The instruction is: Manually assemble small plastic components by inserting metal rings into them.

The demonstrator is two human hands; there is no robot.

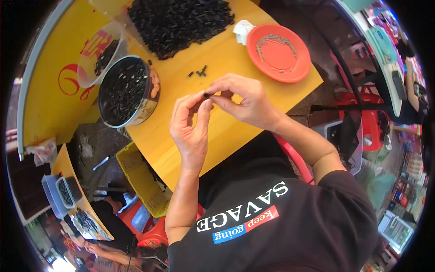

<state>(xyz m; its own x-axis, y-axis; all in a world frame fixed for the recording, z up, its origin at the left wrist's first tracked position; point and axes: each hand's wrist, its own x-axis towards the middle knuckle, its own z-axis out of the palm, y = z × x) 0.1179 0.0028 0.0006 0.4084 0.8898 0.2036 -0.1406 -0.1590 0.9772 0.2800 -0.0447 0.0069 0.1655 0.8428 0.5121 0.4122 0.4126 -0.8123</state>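
Above the yellow table [217, 140], my left hand [189, 124] and my right hand [244, 96] meet fingertip to fingertip. Between them they pinch a small black tube-like piece [206, 95], largely covered by the fingers. Just beyond my hands lie several loose black pieces [198, 73]. To the right, a red plate [297, 75] carries many thin greyish pins arranged in a ring. On the left stands a round tub [140, 115] filled with small black parts. A large heap of black pieces [179, 22] spreads at the far side.
A clear plastic tub [84, 75] with black parts is beside the round tub. White tissue [244, 31] touches the plate. Below the table's left edge sits a yellow crate [140, 181]. Another person's hands [93, 248] work at a second table, lower left. Red stools [372, 124] stand right.
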